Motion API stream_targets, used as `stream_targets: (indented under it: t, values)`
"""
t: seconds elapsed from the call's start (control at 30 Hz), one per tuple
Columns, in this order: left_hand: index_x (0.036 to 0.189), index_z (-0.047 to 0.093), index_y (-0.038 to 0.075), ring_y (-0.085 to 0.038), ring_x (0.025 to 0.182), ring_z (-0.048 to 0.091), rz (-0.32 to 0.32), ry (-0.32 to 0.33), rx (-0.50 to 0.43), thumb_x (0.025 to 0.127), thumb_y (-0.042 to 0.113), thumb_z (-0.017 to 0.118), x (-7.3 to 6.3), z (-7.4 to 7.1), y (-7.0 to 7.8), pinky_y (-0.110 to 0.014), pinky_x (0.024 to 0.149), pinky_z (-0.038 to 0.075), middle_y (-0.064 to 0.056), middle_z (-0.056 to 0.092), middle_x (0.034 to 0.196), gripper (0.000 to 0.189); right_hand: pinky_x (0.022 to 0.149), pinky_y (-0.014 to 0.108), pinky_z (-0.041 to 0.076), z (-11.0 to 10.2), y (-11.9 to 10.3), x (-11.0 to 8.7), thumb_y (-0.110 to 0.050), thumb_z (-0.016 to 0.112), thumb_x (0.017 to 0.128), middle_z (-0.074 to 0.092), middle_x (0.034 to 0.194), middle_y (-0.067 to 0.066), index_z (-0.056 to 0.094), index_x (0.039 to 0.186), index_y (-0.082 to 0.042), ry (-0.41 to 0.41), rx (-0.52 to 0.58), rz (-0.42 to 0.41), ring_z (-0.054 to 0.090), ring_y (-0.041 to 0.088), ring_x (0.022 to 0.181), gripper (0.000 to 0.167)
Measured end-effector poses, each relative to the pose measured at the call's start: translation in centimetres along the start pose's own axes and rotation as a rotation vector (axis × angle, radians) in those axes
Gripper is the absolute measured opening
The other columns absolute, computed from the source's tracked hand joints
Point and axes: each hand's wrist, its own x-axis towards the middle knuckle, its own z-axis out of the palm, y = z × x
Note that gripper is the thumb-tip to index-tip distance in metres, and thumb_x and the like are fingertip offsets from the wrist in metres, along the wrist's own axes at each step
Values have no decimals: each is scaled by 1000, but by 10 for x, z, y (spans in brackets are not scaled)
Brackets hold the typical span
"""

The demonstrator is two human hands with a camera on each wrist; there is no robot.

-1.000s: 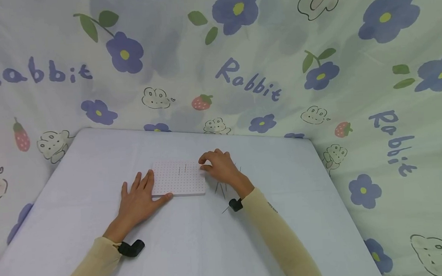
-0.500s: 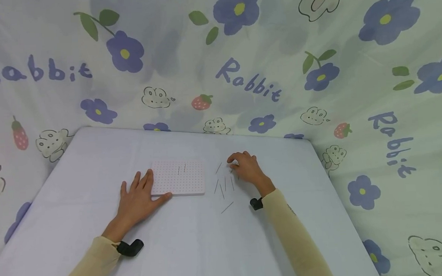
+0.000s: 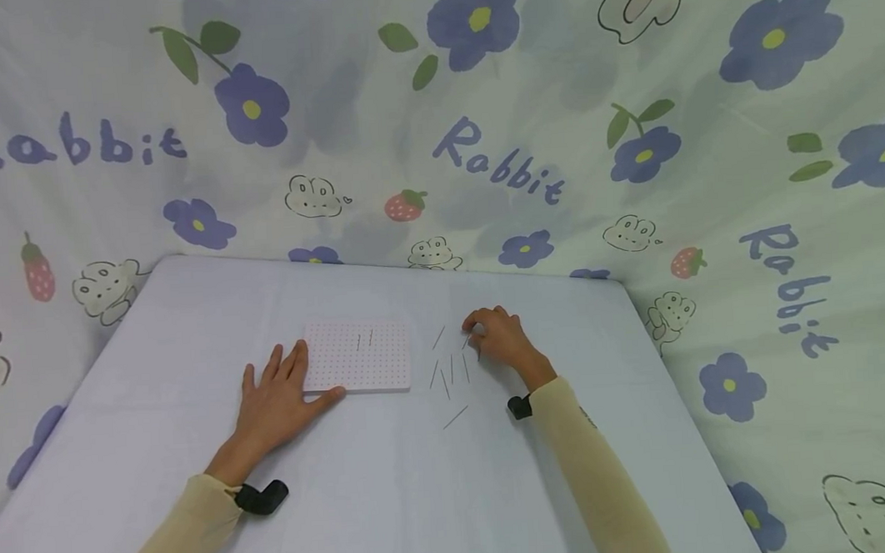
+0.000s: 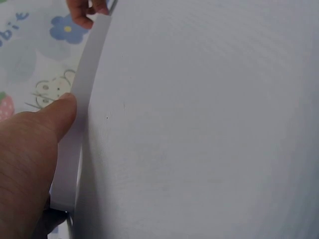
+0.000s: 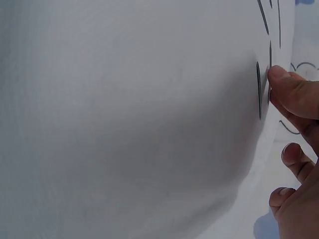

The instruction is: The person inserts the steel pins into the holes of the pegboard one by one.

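A white board dotted with a grid of small holes [image 3: 353,369] lies on the table, and two thin dark pins [image 3: 371,338] stand in its upper part. My left hand [image 3: 275,406] rests against it with fingers spread, fingertips at the left edge and thumb along the front edge. To the right of the board, my right hand [image 3: 508,340] is down at the scattered pins. Its thumb and forefinger pinch one thin dark pin [image 5: 270,52], whose middle the fingertips cover, close over the cloth. Another pin [image 5: 259,90] lies just beside the fingertips.
Several loose pins [image 3: 451,369] lie between the board and my right hand, one slanted pin [image 3: 455,417] closer to me. A white cloth covers the table [image 3: 393,488]. A printed curtain [image 3: 358,105] hangs behind and along the sides.
My right hand has moved right, from the board's upper right corner to the loose pins, and now pinches one. My left hand and the board have stayed put.
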Motion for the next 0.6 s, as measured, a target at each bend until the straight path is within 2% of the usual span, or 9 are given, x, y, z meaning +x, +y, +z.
stream_targets:
  t: [0.3,0.6]
  values:
    - [158,21,-4,-49,150,16,-5,2,8,86,79,54,-1,1,-1,-75,112,1,-27,25,161,115,91,47,36,3,3,1,-24,75,92,68,107,-7,73,107,-22,9,-14,-12,54,19,108,15]
    - [158,19,-5,-50,149,16,0,-2,12,86,79,53,0,2,-2,-76,111,0,-28,25,161,115,92,50,37,7,11,1,-28,75,92,66,102,-7,74,105,-22,-4,25,6,53,18,105,14]
